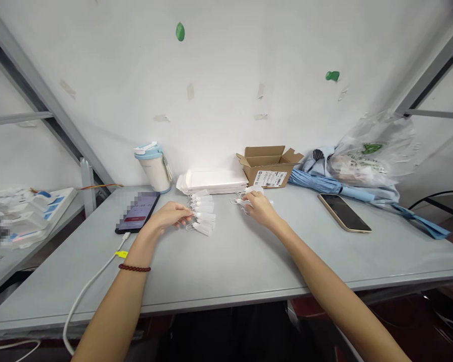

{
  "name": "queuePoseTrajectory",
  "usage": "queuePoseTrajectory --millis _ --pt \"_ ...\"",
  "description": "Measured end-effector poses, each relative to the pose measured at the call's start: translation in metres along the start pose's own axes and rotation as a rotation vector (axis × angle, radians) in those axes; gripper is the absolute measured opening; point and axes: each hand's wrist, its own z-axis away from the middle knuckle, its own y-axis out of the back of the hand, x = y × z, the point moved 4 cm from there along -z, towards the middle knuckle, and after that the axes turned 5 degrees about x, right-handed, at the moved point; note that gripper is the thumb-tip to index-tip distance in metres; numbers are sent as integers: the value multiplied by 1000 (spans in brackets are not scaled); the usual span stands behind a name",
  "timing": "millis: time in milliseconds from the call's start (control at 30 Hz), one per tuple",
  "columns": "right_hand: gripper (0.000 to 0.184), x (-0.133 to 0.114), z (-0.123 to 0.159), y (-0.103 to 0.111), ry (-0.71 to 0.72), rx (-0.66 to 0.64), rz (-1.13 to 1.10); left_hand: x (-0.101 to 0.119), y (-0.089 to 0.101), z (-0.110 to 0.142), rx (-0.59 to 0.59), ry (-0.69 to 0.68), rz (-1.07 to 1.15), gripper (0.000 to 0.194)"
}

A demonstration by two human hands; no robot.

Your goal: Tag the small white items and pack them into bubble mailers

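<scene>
Several small white plastic tags with thin loops lie in an overlapping row on the grey table, left of the middle. My left hand is at the looped ends of this row, thumb and fingers pinched on one tag's end. To the right, a smaller group of white tags lies in front of the cardboard box. My right hand reaches over this group, fingers curled down and closed on a tag. Its palm and fingers partly hide the tags there.
Behind the tags lie a stack of white envelopes and an open cardboard box. A tumbler and a cabled phone are at left. A second phone, a blue umbrella and a plastic bag are at right.
</scene>
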Motion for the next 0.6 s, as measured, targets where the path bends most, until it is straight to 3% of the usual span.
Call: queuePoseTrajectory --millis 367,600 --pt "25 -8 3 -8 90 -37 195 -6 1 -9 195 -23 -54 20" --pt "25 -13 5 -7 74 -42 260 -5 11 -12 436 -183 -361 26"
